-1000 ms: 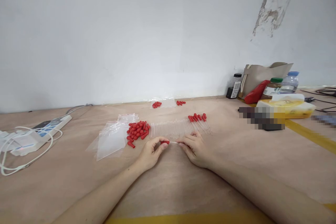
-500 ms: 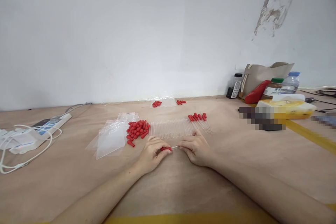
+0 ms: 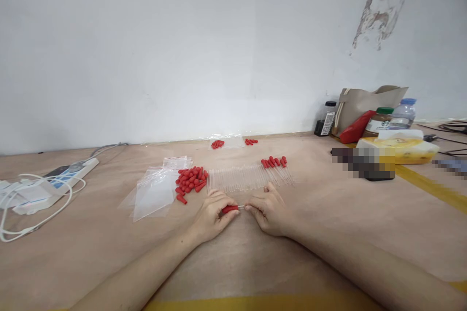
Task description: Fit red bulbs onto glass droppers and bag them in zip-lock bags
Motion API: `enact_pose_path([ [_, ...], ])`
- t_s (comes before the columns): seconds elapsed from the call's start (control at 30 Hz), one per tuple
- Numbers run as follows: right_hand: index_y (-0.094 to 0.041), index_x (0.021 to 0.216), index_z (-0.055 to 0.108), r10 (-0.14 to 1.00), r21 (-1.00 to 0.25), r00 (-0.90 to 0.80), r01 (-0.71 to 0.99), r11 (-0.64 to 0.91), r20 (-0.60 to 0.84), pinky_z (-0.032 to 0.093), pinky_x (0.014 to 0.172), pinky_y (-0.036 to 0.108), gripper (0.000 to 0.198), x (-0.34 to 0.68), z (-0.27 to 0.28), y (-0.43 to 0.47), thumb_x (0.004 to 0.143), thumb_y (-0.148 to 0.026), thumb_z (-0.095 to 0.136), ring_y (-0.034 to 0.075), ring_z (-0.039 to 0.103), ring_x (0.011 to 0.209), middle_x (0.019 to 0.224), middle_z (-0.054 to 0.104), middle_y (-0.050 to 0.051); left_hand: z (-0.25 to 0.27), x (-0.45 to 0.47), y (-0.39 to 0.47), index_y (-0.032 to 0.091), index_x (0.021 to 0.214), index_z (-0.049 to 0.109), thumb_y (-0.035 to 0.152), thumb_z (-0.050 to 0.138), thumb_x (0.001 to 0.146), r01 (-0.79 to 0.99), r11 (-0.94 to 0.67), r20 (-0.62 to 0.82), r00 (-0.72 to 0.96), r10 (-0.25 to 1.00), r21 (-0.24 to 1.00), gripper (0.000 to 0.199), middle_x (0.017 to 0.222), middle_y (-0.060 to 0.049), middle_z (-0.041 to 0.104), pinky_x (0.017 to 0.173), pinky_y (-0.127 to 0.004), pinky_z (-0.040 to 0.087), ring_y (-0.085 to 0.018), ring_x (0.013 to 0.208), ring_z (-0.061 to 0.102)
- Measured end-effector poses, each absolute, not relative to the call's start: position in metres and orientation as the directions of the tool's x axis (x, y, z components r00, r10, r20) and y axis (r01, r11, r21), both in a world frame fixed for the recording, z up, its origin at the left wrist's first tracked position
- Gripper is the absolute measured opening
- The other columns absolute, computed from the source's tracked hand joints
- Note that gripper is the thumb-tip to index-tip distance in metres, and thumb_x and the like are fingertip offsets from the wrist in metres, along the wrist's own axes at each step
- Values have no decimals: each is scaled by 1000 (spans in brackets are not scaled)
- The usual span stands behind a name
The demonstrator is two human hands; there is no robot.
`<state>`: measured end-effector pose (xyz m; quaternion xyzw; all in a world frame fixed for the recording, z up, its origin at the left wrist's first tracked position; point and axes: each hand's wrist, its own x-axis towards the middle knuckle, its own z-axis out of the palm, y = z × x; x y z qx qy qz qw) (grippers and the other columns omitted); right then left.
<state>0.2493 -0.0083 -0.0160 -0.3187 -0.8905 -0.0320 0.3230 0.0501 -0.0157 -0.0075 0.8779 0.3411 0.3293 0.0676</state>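
Note:
My left hand [image 3: 215, 214] pinches a red rubber dropper bulb [image 3: 230, 209] between thumb and fingers. Facing it, my right hand [image 3: 268, 211] grips a thin clear dropper tube [image 3: 241, 207], whose near end meets the bulb's mouth; how deep it sits inside I cannot tell. Just beyond my hands lies a row of bare clear tubes [image 3: 235, 178]. To their left is a heap of loose red bulbs [image 3: 191, 180]. At the row's right end several droppers [image 3: 273, 162] have red bulbs on their tubes.
Clear zip bags [image 3: 153, 197] lie left of the heap. Bagged red bulbs [image 3: 218, 144] rest near the wall. A power strip [image 3: 54, 189] with white cables is at far left. A tissue pack [image 3: 401, 148], bottles, a jar [image 3: 379, 122] and a grey bag [image 3: 368, 102] stand at right.
My right hand has shifted slightly left, toward the bulb, and less of the tube shows between my hands. My left hand still grips the bulb in nearly the same spot.

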Motion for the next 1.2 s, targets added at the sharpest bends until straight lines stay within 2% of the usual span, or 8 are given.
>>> enact_pose_path([
  [0.2,-18,74,59,554,-136,-598,599,789,579,22,67,30,23,250,-13,-5,85,-20,39,10,46,59,66,61,1,-7,50,-15,19,81,60,27,50,83,582,-747,545,532,648,321,13,71,-3,63,75,-33,37,-16,68,54],
  [0.43,-18,73,61,440,168,-711,609,776,548,23,70,34,23,255,-4,-5,85,-23,41,17,47,75,74,59,5,-7,42,-10,22,81,63,25,54,82,591,-786,564,592,576,182,10,67,1,65,91,-38,28,-13,64,56],
  [0.53,-18,72,61,432,197,-726,604,772,534,25,71,35,22,257,-5,-6,85,-21,42,17,47,74,72,59,5,-7,40,-13,24,89,62,28,54,82,614,-771,550,590,591,169,11,76,0,65,93,-39,27,-16,75,56],
  [0.67,-20,78,63,601,-55,-509,734,677,617,30,73,33,18,276,1,11,82,-23,45,17,51,75,74,62,4,-6,39,-18,22,123,40,34,56,79,692,-643,526,432,733,327,49,114,-9,51,88,-37,36,-23,103,47],
  [0.73,-20,85,64,749,-306,-234,807,505,619,34,69,29,19,294,8,31,81,-26,46,16,55,74,78,64,4,-5,39,-19,22,120,43,32,54,80,693,-612,452,438,777,381,42,112,-8,49,81,-34,41,-22,98,49],
  [0.8,-21,92,63,870,-490,21,833,258,493,35,60,25,24,313,13,54,79,-32,46,15,56,67,76,65,3,-5,39,-18,23,106,53,29,50,82,687,-616,387,486,783,385,25,102,-5,52,77,-32,42,-19,89,52],
  [0.93,-21,90,63,920,-494,182,870,14,348,34,58,24,26,338,10,87,75,-35,48,17,58,73,78,65,3,-5,41,-16,22,96,58,28,47,84,671,-635,369,519,771,383,17,92,-4,54,76,-32,42,-18,85,52],
  [1.2,-20,87,63,932,-447,170,895,-10,320,33,62,26,23,335,-11,91,72,-32,51,18,57,73,76,66,3,-5,39,-17,22,96,57,27,48,83,666,-626,368,509,779,405,17,94,-4,53,76,-31,43,-18,87,51],
])
